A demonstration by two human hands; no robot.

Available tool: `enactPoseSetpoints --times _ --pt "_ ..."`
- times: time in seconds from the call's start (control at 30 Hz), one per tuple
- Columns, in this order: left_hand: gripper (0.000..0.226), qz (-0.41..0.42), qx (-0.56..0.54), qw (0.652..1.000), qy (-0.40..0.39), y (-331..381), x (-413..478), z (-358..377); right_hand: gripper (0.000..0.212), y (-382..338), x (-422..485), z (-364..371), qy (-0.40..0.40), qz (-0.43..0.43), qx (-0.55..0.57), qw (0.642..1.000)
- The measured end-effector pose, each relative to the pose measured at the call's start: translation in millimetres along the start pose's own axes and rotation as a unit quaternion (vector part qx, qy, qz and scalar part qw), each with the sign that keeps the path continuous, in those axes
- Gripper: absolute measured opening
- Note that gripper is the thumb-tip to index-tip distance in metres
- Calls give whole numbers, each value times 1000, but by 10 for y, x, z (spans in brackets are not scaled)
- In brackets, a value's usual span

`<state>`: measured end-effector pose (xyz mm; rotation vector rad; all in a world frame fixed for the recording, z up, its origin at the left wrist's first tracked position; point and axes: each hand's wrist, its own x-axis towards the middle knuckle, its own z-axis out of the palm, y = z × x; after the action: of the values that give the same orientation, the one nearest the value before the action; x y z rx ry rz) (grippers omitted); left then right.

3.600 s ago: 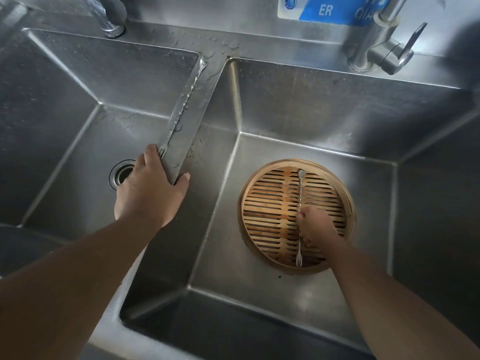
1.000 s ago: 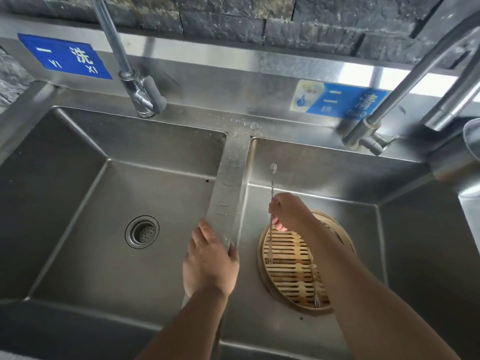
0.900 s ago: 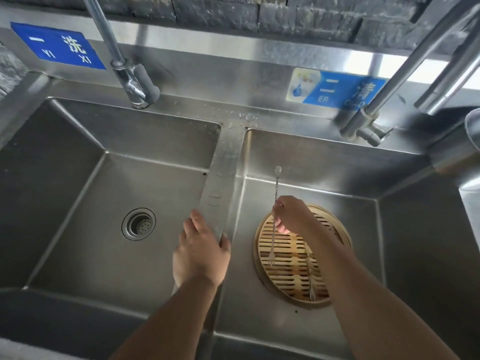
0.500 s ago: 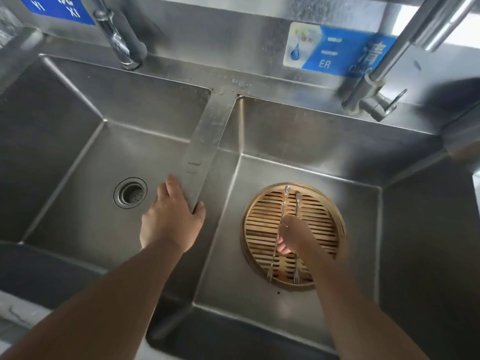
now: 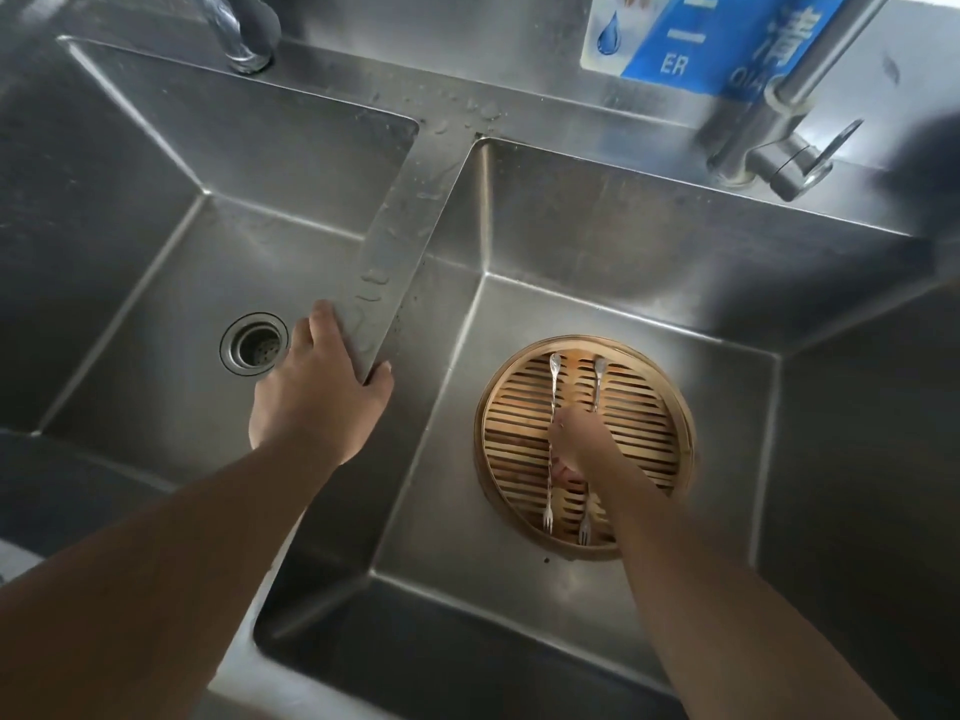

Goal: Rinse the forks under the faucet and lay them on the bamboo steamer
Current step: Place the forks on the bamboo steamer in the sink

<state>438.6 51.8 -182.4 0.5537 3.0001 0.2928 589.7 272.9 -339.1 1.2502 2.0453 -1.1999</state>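
Observation:
A round bamboo steamer sits on the floor of the right sink basin. Two thin metal forks lie side by side across its slats, tines toward me. My right hand hovers low over the steamer's middle, fingertips pinched on the left fork. The right fork is partly hidden under this hand. My left hand rests on the near end of the wet divider between the two basins, fingers draped over its edge, holding nothing.
The left basin has a round drain just left of my left hand. A faucet base stands behind the left basin, and a second faucet with a lever behind the right one. No water is running. A blue sign is on the back wall.
My right hand has brought a second fork down from above the basin and set it flat on the steamer beside the first. The left hand stayed on the divider.

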Motion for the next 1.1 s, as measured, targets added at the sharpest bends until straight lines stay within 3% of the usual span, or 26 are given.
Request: enactPoseSetpoints --times 0.2,0.5,0.87,1.1 --pt "66 4 6 1000 3 -6 3 10 16 -54 215 69 -18 57 -27 998" --pt "57 15 5 1000 8 -11 17 0 22 -65 216 105 28 74 -22 997" --pt "52 14 -6 1000 9 -16 13 1 25 20 140 180 71 -13 -72 995" --pt "55 12 1 1000 6 1 17 -14 27 -14 124 209 75 5 -81 994"
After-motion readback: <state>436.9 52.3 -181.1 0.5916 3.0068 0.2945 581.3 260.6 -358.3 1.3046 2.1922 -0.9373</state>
